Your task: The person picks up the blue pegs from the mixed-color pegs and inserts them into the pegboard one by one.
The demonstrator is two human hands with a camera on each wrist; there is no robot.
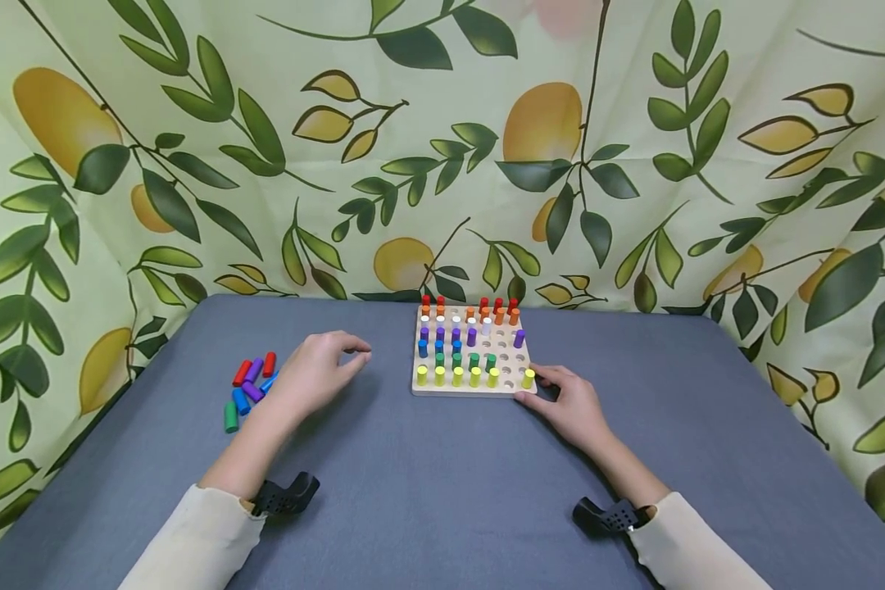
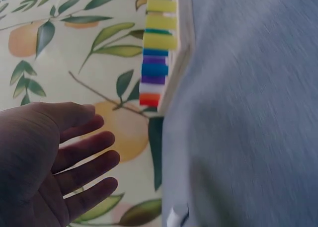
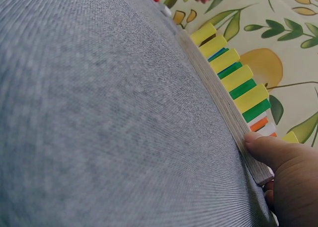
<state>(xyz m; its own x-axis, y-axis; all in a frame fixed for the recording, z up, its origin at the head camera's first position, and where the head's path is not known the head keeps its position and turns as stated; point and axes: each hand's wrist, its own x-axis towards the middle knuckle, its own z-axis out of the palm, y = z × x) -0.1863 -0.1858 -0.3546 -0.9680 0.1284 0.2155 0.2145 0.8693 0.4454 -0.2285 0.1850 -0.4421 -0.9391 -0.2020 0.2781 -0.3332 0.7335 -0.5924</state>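
Observation:
A wooden pegboard [image 1: 472, 392] stands at the far middle of the table, with rows of red, orange, white, purple, blue, green and yellow pegs upright in it. Several holes toward its right side are bare. My right hand [image 1: 569, 403] grips the board's near right corner, and in the right wrist view the thumb [image 3: 266, 146] presses on its front edge beside a yellow peg [image 3: 290, 137]. My left hand [image 1: 323, 373] hovers left of the board with nothing in it. Its fingers [image 2: 89, 152] are loosely bent and spread in the left wrist view.
Loose pegs lie on the grey tablecloth [image 1: 428, 492] left of my left hand: a green peg [image 1: 231, 416], a red peg [image 1: 242, 373], a purple peg [image 1: 254, 370] and several more. My left forearm passes close by them. A leaf-patterned curtain [image 1: 442, 188] hangs behind the table.

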